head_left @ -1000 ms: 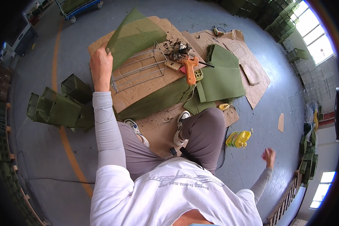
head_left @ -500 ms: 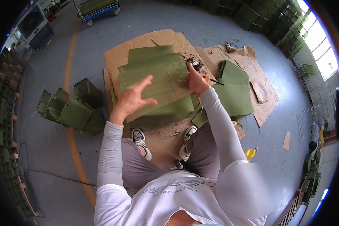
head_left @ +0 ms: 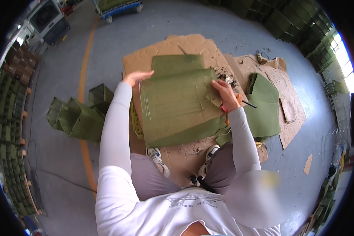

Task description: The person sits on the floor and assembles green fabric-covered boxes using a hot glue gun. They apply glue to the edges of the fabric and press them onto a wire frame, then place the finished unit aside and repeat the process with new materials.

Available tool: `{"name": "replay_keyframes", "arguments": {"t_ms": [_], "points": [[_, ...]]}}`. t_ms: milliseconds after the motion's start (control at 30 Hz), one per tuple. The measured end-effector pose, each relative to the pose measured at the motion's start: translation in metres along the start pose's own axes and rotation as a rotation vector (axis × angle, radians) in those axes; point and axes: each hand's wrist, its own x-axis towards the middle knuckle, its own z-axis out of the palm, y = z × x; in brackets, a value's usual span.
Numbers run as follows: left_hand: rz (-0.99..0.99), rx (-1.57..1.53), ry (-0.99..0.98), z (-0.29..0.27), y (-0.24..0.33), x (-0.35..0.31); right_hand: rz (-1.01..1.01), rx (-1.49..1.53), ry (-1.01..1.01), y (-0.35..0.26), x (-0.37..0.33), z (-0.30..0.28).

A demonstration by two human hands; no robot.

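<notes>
A wide green fabric sheet, with straight wire-like lines showing along it, covers other green pieces on a cardboard-topped surface. At its far left corner my left hand has its fingers closed on the edge. My right hand pinches the right edge, thumb and fingers together. An orange-handled tool shows by my right wrist, as does a thin black rod; whether the palm holds either is hidden. Behind the sheet lies another flat green piece.
Dark scraps litter the cardboard. Folded green fabric rests at right on more cardboard. Open green boxes stand at left on the floor. A blue trolley is at the far end; a cable crosses the floor.
My left hand, spread above the sheet before, has moved to its far left corner and closed there. My right hand has turned and taken the right edge. The whole view has shifted.
</notes>
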Motion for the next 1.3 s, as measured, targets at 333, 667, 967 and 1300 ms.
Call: {"name": "replay_keyframes", "arguments": {"t_ms": [333,667,967,1300], "points": [[0.487,-0.744,0.29,-0.016,0.011,0.012,-0.033,0.069,0.005,-0.01,0.053,0.01],[0.511,-0.824,0.609,-0.039,-0.006,0.035,-0.052,-0.202,-0.013,-0.002,0.133,0.03],[0.375,-0.558,0.648,-0.027,-0.079,0.091,-0.681,-0.985,0.331,-0.034,0.09,0.047],[0.104,-0.579,0.611,0.01,-0.038,0.007,-0.9,-1.55,-0.372,0.01,-0.035,0.099]]}}
